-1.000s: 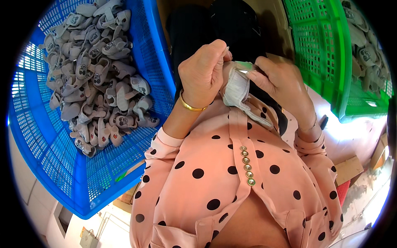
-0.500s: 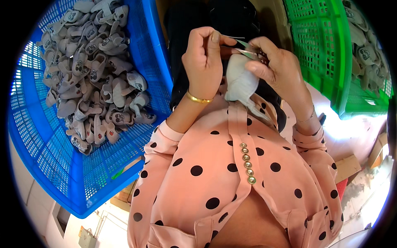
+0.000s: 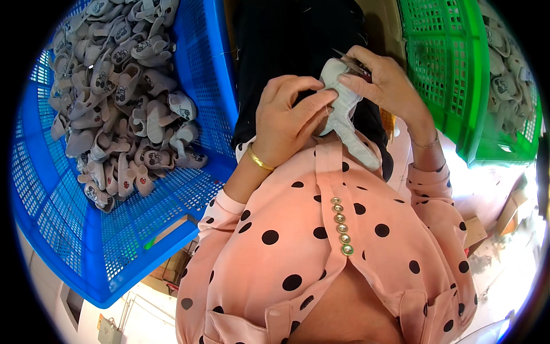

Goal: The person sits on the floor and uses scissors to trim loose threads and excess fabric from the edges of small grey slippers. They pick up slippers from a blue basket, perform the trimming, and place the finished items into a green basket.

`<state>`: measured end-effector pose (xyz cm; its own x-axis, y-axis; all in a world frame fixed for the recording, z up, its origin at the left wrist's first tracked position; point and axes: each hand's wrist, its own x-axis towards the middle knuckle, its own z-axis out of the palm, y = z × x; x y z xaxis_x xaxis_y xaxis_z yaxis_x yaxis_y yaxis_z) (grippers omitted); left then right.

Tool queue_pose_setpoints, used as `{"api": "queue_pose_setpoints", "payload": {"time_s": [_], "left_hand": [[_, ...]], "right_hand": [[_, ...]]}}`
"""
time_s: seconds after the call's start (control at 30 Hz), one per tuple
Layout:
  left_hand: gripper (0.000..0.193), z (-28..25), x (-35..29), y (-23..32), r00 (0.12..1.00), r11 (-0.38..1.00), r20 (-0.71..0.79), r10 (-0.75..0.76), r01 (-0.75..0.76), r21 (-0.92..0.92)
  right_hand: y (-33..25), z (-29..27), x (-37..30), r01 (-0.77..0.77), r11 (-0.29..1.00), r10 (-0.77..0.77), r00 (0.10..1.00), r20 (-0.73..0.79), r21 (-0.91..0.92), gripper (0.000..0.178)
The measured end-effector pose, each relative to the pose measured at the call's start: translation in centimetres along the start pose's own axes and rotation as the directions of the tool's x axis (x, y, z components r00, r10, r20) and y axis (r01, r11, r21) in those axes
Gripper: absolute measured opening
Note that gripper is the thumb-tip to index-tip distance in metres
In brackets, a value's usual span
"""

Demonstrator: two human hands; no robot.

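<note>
A pale grey fabric baby shoe (image 3: 345,109) with a loose strap end hangs over my lap, between my hands. My left hand (image 3: 289,114) is closed on its left edge, thumb and fingers pinching the fabric. From above right, my right hand (image 3: 381,83) grips the shoe's upper part with the thumb lying on it. Inside that same hand sits what looks like a small pair of thread snips (image 3: 356,65), with pointed metal blades and a dark reddish part. The fingers hide most of the snips.
A blue plastic basket (image 3: 209,86) on the left holds a heap of similar grey shoes (image 3: 126,97). On the right, a green basket (image 3: 472,103) has more of them (image 3: 507,86). Dark trousers (image 3: 281,40) cover my lap; cardboard boxes (image 3: 513,209) stand at the far right.
My left hand has come down from the blade tips onto the shoe's side. The shoe has turned, and its strap now hangs lower right. The snips have tilted in my right hand.
</note>
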<state>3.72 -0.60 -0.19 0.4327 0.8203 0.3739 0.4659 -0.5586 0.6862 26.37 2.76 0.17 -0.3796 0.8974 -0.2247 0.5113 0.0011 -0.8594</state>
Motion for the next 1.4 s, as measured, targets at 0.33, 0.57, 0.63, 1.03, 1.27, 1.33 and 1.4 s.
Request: {"api": "queue_pose_setpoints", "payload": {"time_s": [0.33,0.57,0.63,1.03,1.27,1.33,1.4], "left_hand": [[0.014,0.9,-0.6,0.3,0.875,0.485,0.154,-0.460,0.392,-0.782],[0.024,0.2,1.2,0.5,0.729,0.065,0.383,-0.567,0.503,-0.862],[0.022,0.0,2.2,1.0,0.720,-0.046,0.372,-0.585,0.429,-0.902],[0.040,0.8,-0.8,0.0,0.830,0.659,0.210,-0.517,0.543,-0.521],[0.020,2.2,0.2,-0.9,0.911,0.814,0.046,-0.409,0.388,-0.433],[0.017,2.3,-0.1,-1.3,0.929,0.846,0.037,-0.367,0.350,-0.403],[0.012,1.8,-0.3,-1.4,0.887,0.763,0.175,-0.428,0.458,-0.457]], "right_hand": [[-1.2,-0.5,1.9,0.002,0.992,0.014,0.993,0.120,-0.124,0.039],[-2.3,0.7,0.0,-0.087,0.992,0.085,0.996,-0.024,-0.095,0.042],[-2.4,0.9,-0.5,-0.099,0.985,0.091,0.994,-0.062,-0.140,0.043],[-1.2,0.1,-0.9,-0.245,0.968,0.242,0.969,-0.044,-0.059,0.040],[-1.3,0.7,-0.9,-0.162,0.987,0.159,0.981,-0.110,-0.018,0.043],[-1.3,0.8,-0.9,-0.163,0.986,0.156,0.981,-0.118,-0.045,0.042],[-1.2,0.8,-0.9,-0.168,0.984,0.159,0.979,-0.123,-0.059,0.041]]}}
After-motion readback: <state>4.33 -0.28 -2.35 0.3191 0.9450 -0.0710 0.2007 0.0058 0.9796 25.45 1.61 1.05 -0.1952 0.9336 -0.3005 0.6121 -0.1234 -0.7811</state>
